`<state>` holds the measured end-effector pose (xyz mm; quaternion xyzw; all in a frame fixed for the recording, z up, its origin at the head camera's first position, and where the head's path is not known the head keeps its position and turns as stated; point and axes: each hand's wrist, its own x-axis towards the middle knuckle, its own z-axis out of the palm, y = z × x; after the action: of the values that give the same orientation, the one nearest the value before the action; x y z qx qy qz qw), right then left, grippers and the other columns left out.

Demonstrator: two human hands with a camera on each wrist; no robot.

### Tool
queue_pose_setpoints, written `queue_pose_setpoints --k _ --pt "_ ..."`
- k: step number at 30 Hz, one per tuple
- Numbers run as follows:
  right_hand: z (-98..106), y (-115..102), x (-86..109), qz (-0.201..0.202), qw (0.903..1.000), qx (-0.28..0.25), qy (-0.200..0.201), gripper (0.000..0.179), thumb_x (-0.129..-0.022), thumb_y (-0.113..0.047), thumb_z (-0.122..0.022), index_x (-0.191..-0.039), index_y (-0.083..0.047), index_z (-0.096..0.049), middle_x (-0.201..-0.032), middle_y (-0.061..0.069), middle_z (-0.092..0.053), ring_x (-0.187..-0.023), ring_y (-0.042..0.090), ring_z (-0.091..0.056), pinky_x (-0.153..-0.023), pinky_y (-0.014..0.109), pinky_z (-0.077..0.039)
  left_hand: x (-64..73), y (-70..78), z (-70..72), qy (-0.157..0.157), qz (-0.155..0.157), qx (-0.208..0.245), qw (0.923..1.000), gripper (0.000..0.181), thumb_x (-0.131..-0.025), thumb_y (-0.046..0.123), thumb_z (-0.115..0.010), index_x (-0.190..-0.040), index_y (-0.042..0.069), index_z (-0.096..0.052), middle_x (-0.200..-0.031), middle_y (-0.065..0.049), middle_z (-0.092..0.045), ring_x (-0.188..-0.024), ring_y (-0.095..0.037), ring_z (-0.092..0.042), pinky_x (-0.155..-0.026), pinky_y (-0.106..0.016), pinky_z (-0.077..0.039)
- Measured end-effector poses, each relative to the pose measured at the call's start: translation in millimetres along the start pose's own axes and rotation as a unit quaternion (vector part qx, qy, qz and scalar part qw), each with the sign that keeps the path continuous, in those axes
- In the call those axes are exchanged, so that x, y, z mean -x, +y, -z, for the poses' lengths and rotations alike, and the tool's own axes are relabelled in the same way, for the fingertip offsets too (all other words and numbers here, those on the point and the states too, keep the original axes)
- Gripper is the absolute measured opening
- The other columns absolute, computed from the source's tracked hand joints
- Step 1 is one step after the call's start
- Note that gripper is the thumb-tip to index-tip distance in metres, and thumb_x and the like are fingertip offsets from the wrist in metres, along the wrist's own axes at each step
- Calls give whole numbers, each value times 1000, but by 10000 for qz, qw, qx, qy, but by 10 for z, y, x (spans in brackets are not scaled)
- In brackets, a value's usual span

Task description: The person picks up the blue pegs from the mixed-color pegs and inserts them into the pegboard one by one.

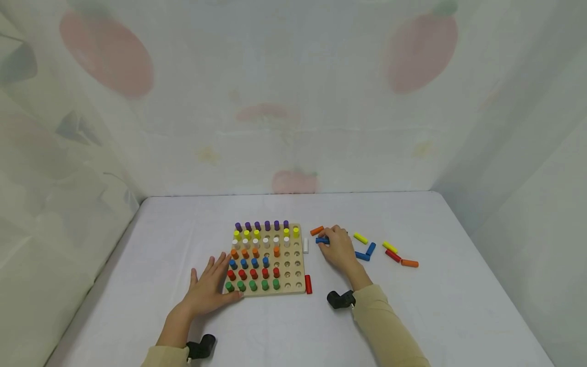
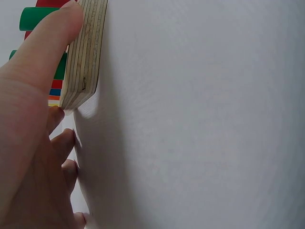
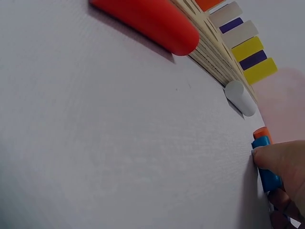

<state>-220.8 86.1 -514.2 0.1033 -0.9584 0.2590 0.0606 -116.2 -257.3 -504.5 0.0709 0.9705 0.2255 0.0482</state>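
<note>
A wooden pegboard lies on the table, with rows of purple, yellow, white, orange, blue, red and green pegs standing in it. Bare holes show mostly along its right side. My left hand rests at the board's near left corner, fingers spread; its thumb touches the front edge by the green pegs. To the right of the board, my right hand pinches a blue peg between thumb and fingers, low over the cloth. An orange peg lies just beyond that blue one.
A white peg and a red peg lie along the board's right edge. Further right are loose yellow, blue, red and orange pegs. A fabric wall rises behind the table.
</note>
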Motion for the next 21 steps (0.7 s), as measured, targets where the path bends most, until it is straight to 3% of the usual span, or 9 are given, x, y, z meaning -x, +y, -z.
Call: queue_pose_setpoints --k 13,21 --pt "-16 59 5 -24 9977 -678 94 17 -80 -11 -68 -97 -13 -69 -85 3 -55 -75 16 -47 -67 30 -41 -3 14 20 -103 89 60 9999 105 -64 66 -68 -146 15 -26 -152 -13 -22 -138 -42 -12 -99 -72 5" --pt "-56 88 -4 -89 9970 -759 140 17 -80 -12 -68 -97 -14 -69 -80 1 -52 -72 15 -44 -65 27 -39 -3 15 20 -96 70 85 9999 104 -65 66 -68 -146 16 -26 -152 -13 -22 -138 -42 -12 -99 -72 5"
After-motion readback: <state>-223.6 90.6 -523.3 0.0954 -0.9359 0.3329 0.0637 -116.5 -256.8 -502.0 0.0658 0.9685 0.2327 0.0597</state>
